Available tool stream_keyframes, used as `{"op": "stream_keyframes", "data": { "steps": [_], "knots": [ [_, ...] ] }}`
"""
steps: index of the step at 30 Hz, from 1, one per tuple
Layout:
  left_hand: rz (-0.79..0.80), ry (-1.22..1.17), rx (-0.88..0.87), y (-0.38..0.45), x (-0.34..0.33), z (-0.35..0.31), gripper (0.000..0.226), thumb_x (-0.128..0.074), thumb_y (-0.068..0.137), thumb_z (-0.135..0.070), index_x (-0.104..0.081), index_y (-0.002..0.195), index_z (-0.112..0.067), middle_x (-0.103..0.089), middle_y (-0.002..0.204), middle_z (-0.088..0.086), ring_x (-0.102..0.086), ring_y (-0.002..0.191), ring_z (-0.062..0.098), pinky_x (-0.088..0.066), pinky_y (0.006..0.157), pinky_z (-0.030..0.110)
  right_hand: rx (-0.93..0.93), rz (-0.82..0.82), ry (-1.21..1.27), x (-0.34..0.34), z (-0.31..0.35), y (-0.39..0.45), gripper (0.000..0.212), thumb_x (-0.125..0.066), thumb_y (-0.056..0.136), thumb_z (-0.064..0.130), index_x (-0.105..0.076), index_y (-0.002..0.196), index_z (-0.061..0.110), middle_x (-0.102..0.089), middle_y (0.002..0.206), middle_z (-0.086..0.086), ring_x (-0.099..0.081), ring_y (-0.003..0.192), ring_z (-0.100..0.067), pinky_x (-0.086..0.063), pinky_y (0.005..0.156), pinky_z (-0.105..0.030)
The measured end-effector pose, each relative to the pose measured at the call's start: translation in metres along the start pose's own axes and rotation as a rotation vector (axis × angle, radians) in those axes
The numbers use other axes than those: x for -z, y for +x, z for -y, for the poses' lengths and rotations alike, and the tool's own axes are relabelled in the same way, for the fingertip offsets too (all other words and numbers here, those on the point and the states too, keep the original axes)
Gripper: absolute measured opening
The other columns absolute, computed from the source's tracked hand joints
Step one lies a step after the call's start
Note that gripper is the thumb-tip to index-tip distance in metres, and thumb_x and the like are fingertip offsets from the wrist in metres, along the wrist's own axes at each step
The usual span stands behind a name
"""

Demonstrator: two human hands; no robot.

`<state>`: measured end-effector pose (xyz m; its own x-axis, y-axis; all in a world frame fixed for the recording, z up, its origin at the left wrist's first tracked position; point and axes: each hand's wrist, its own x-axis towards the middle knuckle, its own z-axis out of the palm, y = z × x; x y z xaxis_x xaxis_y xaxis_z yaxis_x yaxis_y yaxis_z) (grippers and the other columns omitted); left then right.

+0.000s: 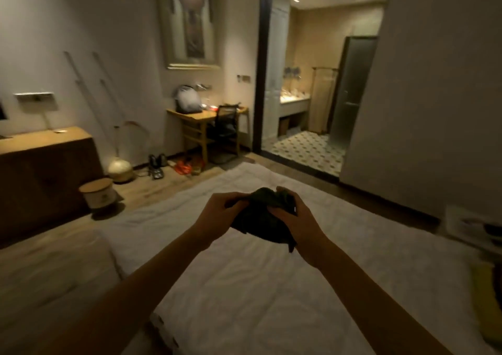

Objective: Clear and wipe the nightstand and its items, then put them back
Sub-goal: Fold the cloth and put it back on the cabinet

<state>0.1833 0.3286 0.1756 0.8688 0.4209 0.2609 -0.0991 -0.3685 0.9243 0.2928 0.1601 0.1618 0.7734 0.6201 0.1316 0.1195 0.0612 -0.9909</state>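
Left hand (217,210) and right hand (292,216) both grip a crumpled dark cloth (260,216) above the white bed (244,286) — fingers curled round it, probably bunching it for wiping.

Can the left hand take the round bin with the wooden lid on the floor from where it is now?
Probably not. The left hand grips the dark cloth together with the right hand over the bed, and the bin stands on the floor well beyond the bed's left edge.

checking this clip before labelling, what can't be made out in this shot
- Nightstand: not identifiable in the head view.
- Dark cloth: bunched between left hand and right hand; its shape is hidden.
- Things at the right edge: cut off and blurred.
- Desk clutter: too small and dim.
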Motion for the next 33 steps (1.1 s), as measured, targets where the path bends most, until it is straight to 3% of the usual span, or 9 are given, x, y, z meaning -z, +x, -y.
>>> {"op": "stream_keyframes", "data": {
  "steps": [2, 5, 9, 13, 16, 19, 22, 27, 33],
  "knots": [
    [-0.111, 0.056, -0.005, 0.007, 0.054, 0.003, 0.025, -0.058, 0.097, -0.016, -0.078, 0.097, -0.032, -0.075, 0.088, -0.012, -0.070, 0.085, 0.001, -0.056, 0.068, 0.015, -0.008, 0.105, -0.014, -0.042, 0.006, 0.024, 0.038, -0.070, 0.090, 0.033, -0.057, 0.121, 0.051, -0.061, 0.125, 0.010, -0.066, 0.106, -0.014, -0.059, 0.074, -0.027],
    [-0.201, 0.175, 0.007, 0.018, 0.136, 0.012, 0.022, -0.057, 0.096, -0.018, -0.076, 0.097, -0.029, -0.072, 0.089, -0.010, -0.067, 0.085, 0.001, -0.055, 0.072, 0.017, -0.043, 0.231, -0.067, -0.111, 0.013, 0.061, 0.024, -0.069, 0.092, 0.029, -0.068, 0.113, 0.041, -0.072, 0.110, -0.003, -0.075, 0.091, -0.023, -0.063, 0.069, -0.040],
    [-0.222, 0.341, -0.016, 0.028, 0.234, 0.024, 0.018, -0.058, 0.096, -0.019, -0.074, 0.102, -0.021, -0.070, 0.093, -0.003, -0.067, 0.092, 0.012, -0.055, 0.084, 0.035, 0.048, 0.255, -0.253, -0.203, 0.021, 0.114, 0.014, -0.062, 0.095, 0.027, -0.074, 0.100, 0.033, -0.074, 0.101, 0.003, -0.071, 0.093, -0.016, -0.062, 0.078, -0.039],
    [-0.208, 0.499, -0.039, 0.031, 0.329, 0.030, 0.017, -0.060, 0.096, -0.019, -0.073, 0.107, -0.023, -0.070, 0.091, -0.006, -0.067, 0.086, 0.007, -0.058, 0.079, 0.031, 0.228, 0.225, -0.394, -0.286, 0.034, 0.161, 0.021, -0.056, 0.096, 0.021, -0.073, 0.108, 0.026, -0.072, 0.103, 0.006, -0.066, 0.099, -0.012, -0.055, 0.085, -0.031],
    [-0.137, 0.555, -0.032, 0.025, 0.395, 0.040, 0.018, -0.063, 0.095, -0.018, -0.072, 0.110, -0.023, -0.071, 0.091, -0.009, -0.069, 0.084, 0.003, -0.056, 0.074, 0.020, 0.322, 0.258, -0.450, -0.342, 0.038, 0.192, 0.020, -0.055, 0.098, 0.018, -0.071, 0.108, 0.025, -0.070, 0.107, 0.000, -0.065, 0.102, -0.016, -0.054, 0.087, -0.033],
    [-0.101, 0.627, 0.005, 0.020, 0.456, 0.056, 0.025, -0.064, 0.095, -0.017, -0.071, 0.118, -0.015, -0.073, 0.100, -0.001, -0.069, 0.091, 0.008, -0.056, 0.081, 0.021, 0.473, 0.365, -0.539, -0.393, 0.037, 0.223, 0.021, -0.058, 0.098, 0.015, -0.072, 0.111, 0.024, -0.070, 0.108, 0.002, -0.063, 0.100, -0.011, -0.050, 0.084, -0.020],
    [-0.129, 0.605, 0.030, 0.019, 0.511, 0.080, 0.025, -0.064, 0.094, -0.014, -0.070, 0.118, -0.014, -0.073, 0.101, -0.001, -0.069, 0.093, 0.009, -0.056, 0.085, 0.023, 0.601, 0.497, -0.629, -0.442, 0.036, 0.254, 0.024, -0.060, 0.097, 0.013, -0.071, 0.113, 0.028, -0.067, 0.099, 0.016, -0.060, 0.091, 0.005, -0.041, 0.078, -0.006],
    [-0.126, 0.642, 0.131, 0.040, 0.608, 0.139, 0.023, -0.067, 0.091, -0.011, -0.073, 0.112, -0.016, -0.073, 0.101, 0.000, -0.069, 0.095, 0.011, -0.056, 0.088, 0.028, 0.701, 0.621, -0.677, -0.533, 0.019, 0.322, 0.024, -0.065, 0.094, 0.012, -0.073, 0.113, 0.024, -0.061, 0.095, 0.026, -0.052, 0.090, 0.027, -0.038, 0.077, 0.003],
    [-0.136, 0.650, 0.205, 0.100, 0.731, 0.210, 0.020, -0.071, 0.088, -0.012, -0.075, 0.105, -0.020, -0.073, 0.096, -0.006, -0.068, 0.094, 0.009, -0.056, 0.088, 0.026, 0.685, 0.743, -0.714, -0.647, -0.010, 0.439, 0.022, -0.073, 0.088, 0.022, -0.076, 0.110, 0.025, -0.074, 0.103, 0.011, -0.064, 0.093, 0.000, -0.047, 0.086, -0.016]
  ]
}}
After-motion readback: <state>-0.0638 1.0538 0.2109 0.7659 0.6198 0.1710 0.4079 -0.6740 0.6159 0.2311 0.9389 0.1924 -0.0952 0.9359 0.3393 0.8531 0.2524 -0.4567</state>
